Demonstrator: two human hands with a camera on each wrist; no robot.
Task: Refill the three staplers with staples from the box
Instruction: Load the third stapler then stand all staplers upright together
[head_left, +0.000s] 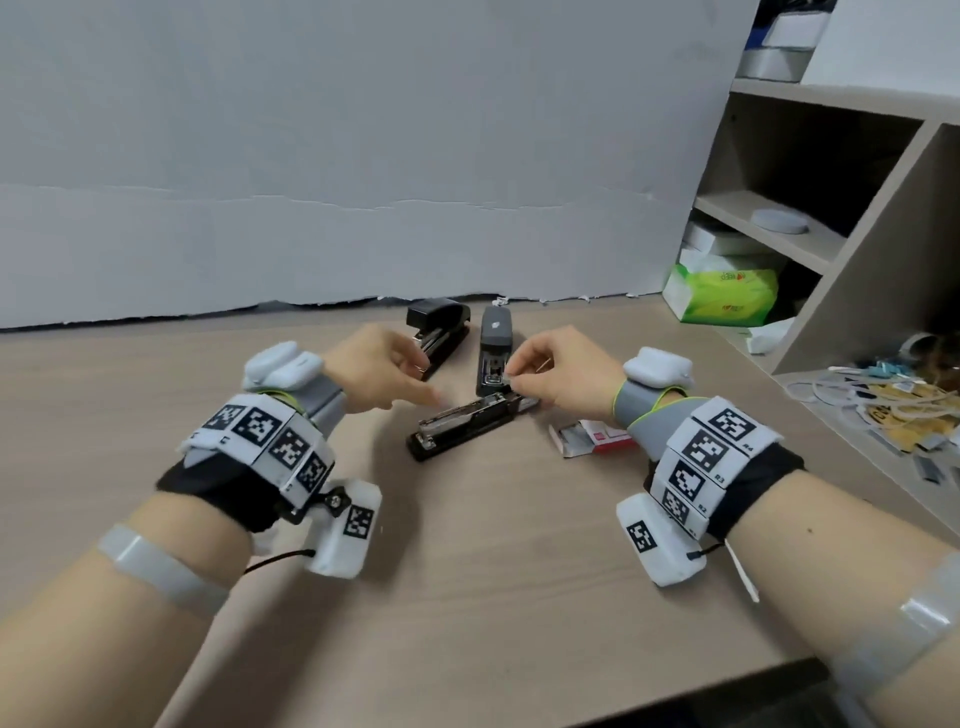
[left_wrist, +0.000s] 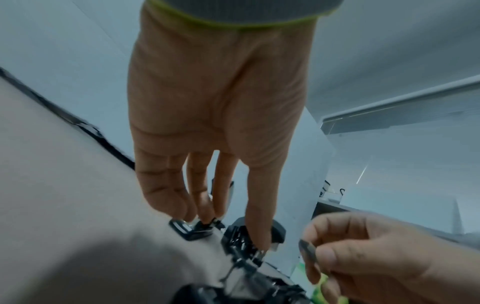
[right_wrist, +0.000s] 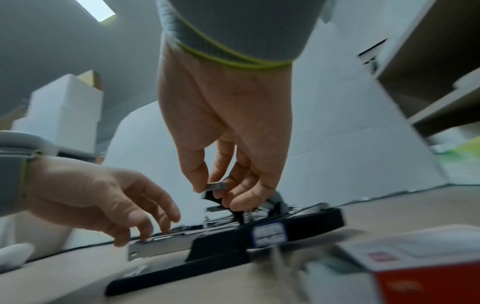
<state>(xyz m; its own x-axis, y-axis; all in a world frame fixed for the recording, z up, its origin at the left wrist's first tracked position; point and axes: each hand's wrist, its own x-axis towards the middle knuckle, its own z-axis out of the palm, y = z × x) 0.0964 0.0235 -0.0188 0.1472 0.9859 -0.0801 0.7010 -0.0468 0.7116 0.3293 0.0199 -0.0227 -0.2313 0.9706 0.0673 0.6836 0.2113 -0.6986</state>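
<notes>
An opened black stapler (head_left: 467, 423) lies at the table's centre with its metal magazine (right_wrist: 161, 245) bared. My left hand (head_left: 415, 379) hovers at its left end, and the straight fingers (right_wrist: 145, 228) touch the magazine's top. My right hand (head_left: 519, 374) is just above the stapler's hinge end and pinches a short strip of staples (right_wrist: 217, 186) between thumb and fingers. Behind them lie two shut staplers, a black stapler (head_left: 439, 332) and a grey stapler (head_left: 496, 343). The red and white staple box (head_left: 597, 436) lies open under my right wrist.
A white board (head_left: 363, 156) stands along the table's back edge. Wooden shelves (head_left: 831, 208) at the right hold a green tissue pack (head_left: 727, 296). A heap of cables and small parts (head_left: 883, 400) lies at the far right.
</notes>
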